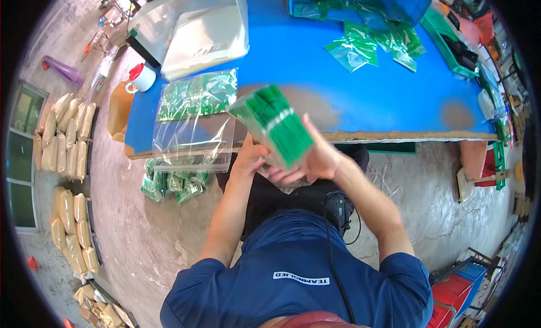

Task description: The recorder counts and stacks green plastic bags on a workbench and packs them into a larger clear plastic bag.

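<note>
Navy shirt point(236, 288) nearest — green bundle point(284, 128) held up

Left grip point(251, 157) clamped on bundle's lower left side, right grip point(322, 160) clamped around its right. Bundle tilted, at counter's point(287, 51) near edge — clear bag point(194, 137) with green packets just left, overhanging edge.

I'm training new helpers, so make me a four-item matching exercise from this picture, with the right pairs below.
Column one
1. Mug
2. Green packet
3. Table
4. Sacks

Column two
A. Blue with brown patches
B. Piled at the picture's left side
C. White with a red top
D. Held by the left hand and right hand

Right pairs: 1-C, 2-D, 3-A, 4-B
</note>
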Available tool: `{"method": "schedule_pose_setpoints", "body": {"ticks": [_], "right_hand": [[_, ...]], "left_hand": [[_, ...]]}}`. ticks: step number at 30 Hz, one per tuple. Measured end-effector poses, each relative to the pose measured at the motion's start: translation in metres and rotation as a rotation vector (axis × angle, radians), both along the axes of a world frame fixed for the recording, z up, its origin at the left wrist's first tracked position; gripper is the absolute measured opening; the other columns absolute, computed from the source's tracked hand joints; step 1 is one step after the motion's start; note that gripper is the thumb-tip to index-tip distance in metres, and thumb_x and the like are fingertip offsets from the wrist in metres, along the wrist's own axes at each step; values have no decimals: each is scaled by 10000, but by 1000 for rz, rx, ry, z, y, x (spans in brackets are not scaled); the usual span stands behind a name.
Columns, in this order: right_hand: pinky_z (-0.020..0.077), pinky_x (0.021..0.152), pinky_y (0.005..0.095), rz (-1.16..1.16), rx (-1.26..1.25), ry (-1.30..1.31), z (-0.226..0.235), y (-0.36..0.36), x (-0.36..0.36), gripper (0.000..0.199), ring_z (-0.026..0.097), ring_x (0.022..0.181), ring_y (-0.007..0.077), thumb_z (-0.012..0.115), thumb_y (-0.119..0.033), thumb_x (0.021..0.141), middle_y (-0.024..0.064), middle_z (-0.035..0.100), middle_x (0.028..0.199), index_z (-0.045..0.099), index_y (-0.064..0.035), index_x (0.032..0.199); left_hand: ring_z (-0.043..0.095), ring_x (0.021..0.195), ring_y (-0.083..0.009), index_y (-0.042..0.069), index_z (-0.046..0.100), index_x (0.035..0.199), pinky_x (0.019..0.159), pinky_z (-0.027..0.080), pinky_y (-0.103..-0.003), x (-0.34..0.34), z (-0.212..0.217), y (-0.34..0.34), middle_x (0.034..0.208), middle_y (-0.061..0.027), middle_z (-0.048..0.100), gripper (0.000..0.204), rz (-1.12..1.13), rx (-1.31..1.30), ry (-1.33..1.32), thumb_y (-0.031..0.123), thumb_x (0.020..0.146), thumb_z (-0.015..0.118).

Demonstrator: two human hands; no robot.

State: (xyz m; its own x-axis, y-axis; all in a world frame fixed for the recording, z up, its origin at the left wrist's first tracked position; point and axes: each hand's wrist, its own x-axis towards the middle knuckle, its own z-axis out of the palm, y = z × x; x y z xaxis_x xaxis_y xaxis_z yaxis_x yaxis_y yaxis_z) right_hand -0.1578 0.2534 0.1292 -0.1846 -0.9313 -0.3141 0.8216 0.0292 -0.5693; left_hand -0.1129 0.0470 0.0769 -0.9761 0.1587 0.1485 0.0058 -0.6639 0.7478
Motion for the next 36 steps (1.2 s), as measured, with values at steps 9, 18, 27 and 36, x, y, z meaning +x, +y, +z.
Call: {"method": "schedule_pose_setpoints", "body": {"ticks": [9, 18, 27, 36], "right_hand": [[589, 610, 362, -144, -80, -254, 24, -19, 26, 917, 698, 733, 245, 286, -770, 941, 199, 684, 953, 535, 39, 1295], [511, 559, 299, -863, 434, 1456, 56, -20, 32, 296, 607, 613, 150, 807, -177, 828, 81, 636, 743, 613, -18, 985], [483, 567, 233, -1321, 249, 1541, 84, -3, 4, 53, 589, 640, 64, 664, -17, 899, 36, 637, 763, 615, -3, 915], [499, 557, 287, -1062, 424, 1426, 63, -5, -19, 168, 609, 620, 124, 630, -64, 945, 73, 622, 704, 490, 8, 1004]], "left_hand": [[585, 1217, -297, 73, 351, 1506, 1095, 431, -517, 1, -3, -12, 1372, -142, 561, 973, -104, -62, 40, 325, 727, 875], [566, 1238, -275, 131, 599, 1294, 1093, 399, -543, -20, -15, 6, 1313, -72, 618, 561, 43, 520, -33, 464, 860, 722], [563, 1248, -293, 169, 628, 1254, 1097, 378, -586, -18, -12, 19, 1296, -66, 634, 470, -4, 641, -155, 403, 858, 726], [409, 1395, -358, 179, 496, 1427, 1136, 263, -675, -17, 15, 35, 1469, -118, 483, 589, -93, 705, -265, 527, 952, 489]]}}
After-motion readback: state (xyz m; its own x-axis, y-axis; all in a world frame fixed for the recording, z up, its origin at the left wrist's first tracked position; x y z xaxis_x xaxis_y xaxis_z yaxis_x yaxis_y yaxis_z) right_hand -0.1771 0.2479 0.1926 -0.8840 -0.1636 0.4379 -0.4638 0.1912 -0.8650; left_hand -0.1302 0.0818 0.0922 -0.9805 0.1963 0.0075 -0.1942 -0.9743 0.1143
